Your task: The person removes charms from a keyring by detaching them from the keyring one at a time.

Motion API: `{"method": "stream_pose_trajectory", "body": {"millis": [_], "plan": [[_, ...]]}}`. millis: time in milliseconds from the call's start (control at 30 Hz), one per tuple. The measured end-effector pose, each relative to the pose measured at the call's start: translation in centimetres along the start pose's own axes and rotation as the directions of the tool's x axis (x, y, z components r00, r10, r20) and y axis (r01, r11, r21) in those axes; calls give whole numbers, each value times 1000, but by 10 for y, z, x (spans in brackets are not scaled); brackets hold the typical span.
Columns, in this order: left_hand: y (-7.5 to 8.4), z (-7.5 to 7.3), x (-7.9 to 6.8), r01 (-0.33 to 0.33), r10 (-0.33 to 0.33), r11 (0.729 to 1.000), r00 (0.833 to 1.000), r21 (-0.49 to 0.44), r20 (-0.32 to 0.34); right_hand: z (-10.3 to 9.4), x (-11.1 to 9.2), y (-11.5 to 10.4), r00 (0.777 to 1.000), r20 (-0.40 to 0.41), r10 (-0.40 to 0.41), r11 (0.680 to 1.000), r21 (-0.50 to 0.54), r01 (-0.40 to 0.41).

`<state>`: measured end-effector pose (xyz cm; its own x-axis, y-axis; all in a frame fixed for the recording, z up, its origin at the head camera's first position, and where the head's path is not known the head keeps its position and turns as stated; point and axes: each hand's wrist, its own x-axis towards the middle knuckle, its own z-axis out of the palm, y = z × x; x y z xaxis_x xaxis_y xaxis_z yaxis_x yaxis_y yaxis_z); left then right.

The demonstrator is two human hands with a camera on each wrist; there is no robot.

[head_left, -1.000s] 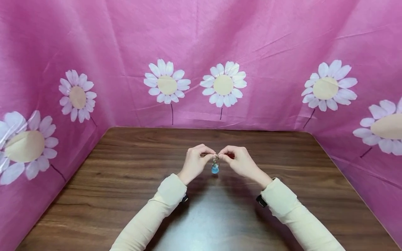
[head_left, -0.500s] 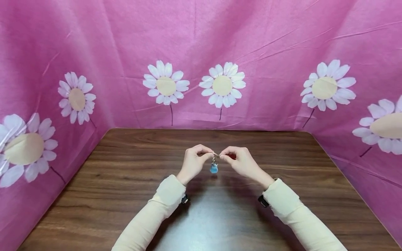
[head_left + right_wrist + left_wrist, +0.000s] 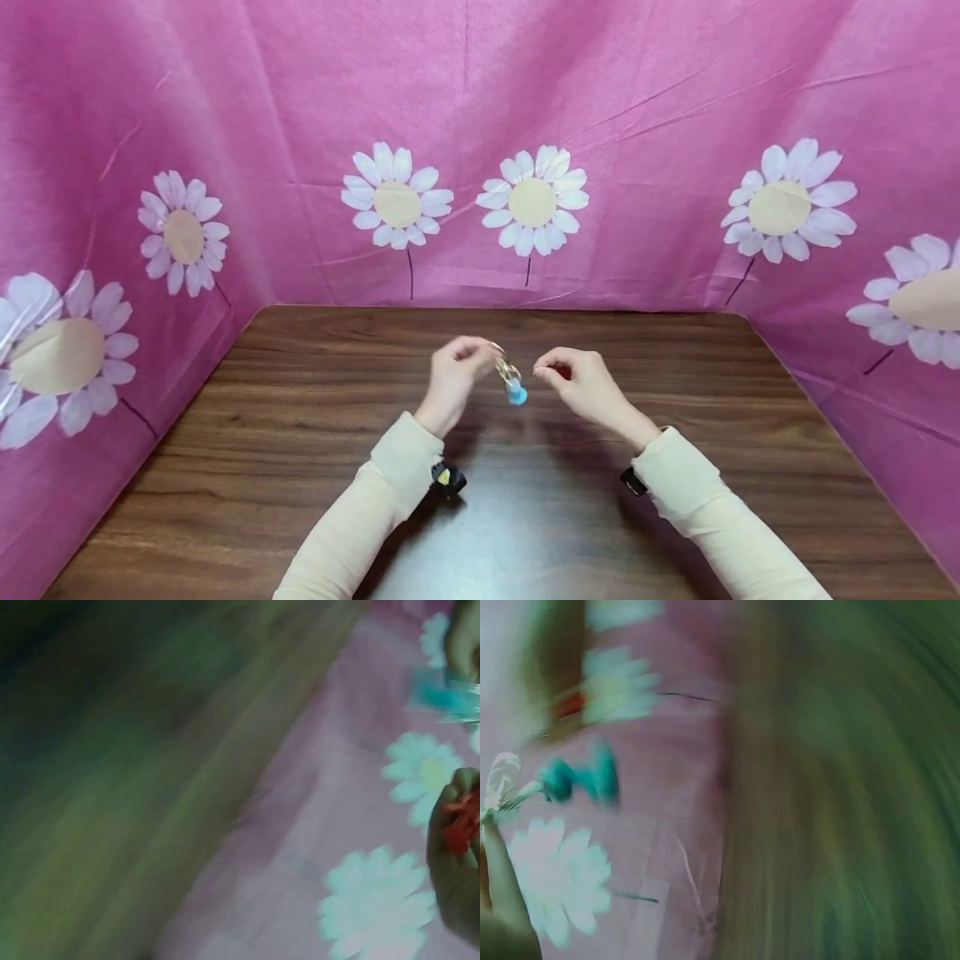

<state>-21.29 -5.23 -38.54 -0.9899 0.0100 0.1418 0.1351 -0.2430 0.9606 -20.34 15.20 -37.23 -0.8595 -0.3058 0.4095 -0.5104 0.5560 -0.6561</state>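
My left hand (image 3: 450, 385) pinches the top of a small keychain (image 3: 507, 367) between thumb and fingertips, above the table. Gold-coloured links lead down to its pale blue charm (image 3: 517, 393), which hangs tilted toward the right hand. In the left wrist view the blue-green charm (image 3: 577, 778) is blurred. My right hand (image 3: 588, 387) is a short gap to the right, thumb and forefinger together, apart from the keychain. Inside its curled fingers the right wrist view shows a small red thing (image 3: 461, 823); most of it is hidden and I cannot tell its kind.
A brown wood-grain table (image 3: 300, 417) lies under both hands. A pink cloth (image 3: 465, 75) printed with white daisies stands around its back and sides. Black wrist devices sit below the left cuff (image 3: 408, 454) and the right cuff (image 3: 675, 467).
Both hands were at the keychain's metal top; now the right fingers are off it and slightly farther right. The left hand has drawn left and up, and the charm swings right.
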Motion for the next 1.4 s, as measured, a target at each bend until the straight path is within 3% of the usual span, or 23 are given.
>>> {"method": "stream_pose_trajectory", "body": {"millis": [67,167,300,500,667,800,900,1033,1100,1200,1267,1400], "plan": [[1,-8,2,6,-14,993,998,-119,-68,-2,-4,10,998,-33,50,999,-13,-50],[2,-16,3,-3,-9,995,993,-99,-120,-6,-7,19,992,-50,113,994,-5,-113],[2,-18,1,25,-26,999,997,-24,-75,-7,-4,18,995,-11,102,995,20,-101],[1,-17,2,20,-21,1000,998,-19,-51,-4,2,16,988,52,148,986,64,-151],[-1,-18,1,39,-39,999,999,22,10,-1,4,21,976,127,176,976,106,-190],[-3,-19,0,63,-63,998,998,27,14,3,7,25,970,124,209,970,103,-222],[-3,-20,-1,66,-66,998,998,23,16,5,12,29,944,147,296,932,173,-319],[-3,-20,-1,60,-62,998,997,29,45,5,20,44,875,230,425,818,316,-480],[-3,-19,-1,61,-62,998,996,29,60,3,23,53,845,255,469,794,297,-530],[-4,-19,-1,76,-78,997,994,26,73,1,27,66,832,276,482,820,192,-539],[-5,-19,0,90,-92,996,993,20,69,1,31,71,842,278,463,850,130,-511],[-5,-19,1,103,-105,994,992,27,66,3,41,78,894,239,379,904,109,-413]]}}
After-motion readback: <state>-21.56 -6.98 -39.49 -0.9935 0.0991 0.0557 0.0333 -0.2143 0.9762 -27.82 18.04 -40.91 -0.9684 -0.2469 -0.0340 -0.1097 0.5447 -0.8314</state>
